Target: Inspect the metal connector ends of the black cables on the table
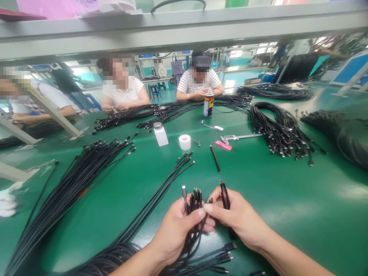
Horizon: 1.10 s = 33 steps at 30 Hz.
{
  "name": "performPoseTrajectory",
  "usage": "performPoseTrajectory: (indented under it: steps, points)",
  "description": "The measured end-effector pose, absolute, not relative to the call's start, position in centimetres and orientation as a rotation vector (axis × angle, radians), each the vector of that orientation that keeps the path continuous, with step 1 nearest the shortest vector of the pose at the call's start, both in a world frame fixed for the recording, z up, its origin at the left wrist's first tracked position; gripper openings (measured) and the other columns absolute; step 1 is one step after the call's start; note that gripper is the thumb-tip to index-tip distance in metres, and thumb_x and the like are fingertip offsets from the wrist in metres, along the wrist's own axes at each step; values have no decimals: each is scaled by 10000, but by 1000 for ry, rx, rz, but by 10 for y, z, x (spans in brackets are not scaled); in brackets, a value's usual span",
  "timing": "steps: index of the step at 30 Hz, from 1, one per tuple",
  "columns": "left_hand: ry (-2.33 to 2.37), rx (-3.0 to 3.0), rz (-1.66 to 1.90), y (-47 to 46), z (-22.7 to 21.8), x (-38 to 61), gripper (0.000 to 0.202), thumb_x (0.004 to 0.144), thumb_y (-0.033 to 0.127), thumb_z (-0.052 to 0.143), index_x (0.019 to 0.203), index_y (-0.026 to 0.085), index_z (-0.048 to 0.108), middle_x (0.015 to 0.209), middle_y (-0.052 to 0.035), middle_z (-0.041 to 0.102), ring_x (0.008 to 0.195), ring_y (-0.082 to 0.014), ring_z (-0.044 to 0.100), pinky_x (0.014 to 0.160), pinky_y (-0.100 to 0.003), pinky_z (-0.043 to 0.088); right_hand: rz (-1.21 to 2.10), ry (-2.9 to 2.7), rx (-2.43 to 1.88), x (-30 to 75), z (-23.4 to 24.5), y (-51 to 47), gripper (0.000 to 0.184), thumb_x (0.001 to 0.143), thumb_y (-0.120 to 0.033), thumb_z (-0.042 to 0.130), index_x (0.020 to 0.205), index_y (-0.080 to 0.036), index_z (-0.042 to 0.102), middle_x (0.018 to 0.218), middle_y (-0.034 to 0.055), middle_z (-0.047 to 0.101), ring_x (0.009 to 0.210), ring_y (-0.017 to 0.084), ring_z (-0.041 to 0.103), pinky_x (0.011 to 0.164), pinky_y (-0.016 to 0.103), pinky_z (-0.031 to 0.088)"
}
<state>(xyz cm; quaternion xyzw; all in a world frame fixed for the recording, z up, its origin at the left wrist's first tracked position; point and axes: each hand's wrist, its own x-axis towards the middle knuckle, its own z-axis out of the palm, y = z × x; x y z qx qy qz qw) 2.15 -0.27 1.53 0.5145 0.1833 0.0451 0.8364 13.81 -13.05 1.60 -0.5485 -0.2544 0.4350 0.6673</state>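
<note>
My left hand is closed round a bunch of black cables, with their connector ends pointing up; one with a bright metal tip stands apart at the left. My right hand grips a black utility knife that points upward, a slanted blade tip showing at its top. Its thumb and forefinger meet the left hand's fingers at one cable end, partly hidden there. Below both hands, more cable connectors lie on the green table. A few cables stretch away from the left wrist.
A large cable bundle lies to the left, another bundle at the right. Ahead are a white bottle, tape roll, spray can, caliper, pink packet and black pen-like stick. Several people sit opposite.
</note>
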Motion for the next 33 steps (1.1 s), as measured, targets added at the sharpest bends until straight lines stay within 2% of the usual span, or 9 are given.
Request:
performPoseTrajectory:
  steps: [3,5,8,14,22,28,33]
  points:
    - [420,1067,165,1,16,24,284,791,288,783,938,111,615,831,-41,633,743,-139,580,742,-282,485,954,-574,-1328,140,16,-131,321,820,-427,737,861,-148,585,558,-69,481,473,49,328,449,194,232]
    - [432,1077,190,2,17,25,277,779,274,795,936,116,629,826,-22,613,740,-120,537,717,-245,449,952,-580,-1341,141,15,-131,330,843,-447,704,932,-144,605,551,-87,390,478,55,276,443,203,199]
    - [440,1099,196,4,17,25,272,767,266,805,932,121,645,815,-13,611,738,-113,507,705,-230,411,970,-596,-1317,141,15,-132,353,864,-457,672,1005,-140,608,561,-91,333,488,67,254,445,217,184]
    - [399,1121,174,3,16,24,317,761,277,811,997,123,667,868,-26,630,789,-128,513,748,-245,388,1014,-586,-1278,141,14,-131,381,855,-467,677,1025,-135,602,573,-93,297,490,69,222,438,226,160]
    - [378,1107,166,2,15,24,344,736,274,826,1012,133,675,919,-44,658,866,-166,550,826,-283,406,1035,-614,-1264,141,12,-135,329,882,-445,660,1024,-152,616,600,-81,321,505,66,243,452,216,176]
    - [321,1159,94,-2,17,23,348,716,262,838,1003,129,694,934,-61,680,887,-182,563,851,-296,413,1002,-694,-1340,140,16,-133,311,842,-410,713,1001,-144,686,703,-24,489,539,58,299,472,210,216]
    - [362,1126,96,-3,16,22,360,678,250,865,971,125,698,897,-43,685,838,-157,570,798,-260,422,1000,-653,-1328,141,15,-132,303,824,-425,724,922,-138,711,615,-53,399,506,53,281,452,212,185]
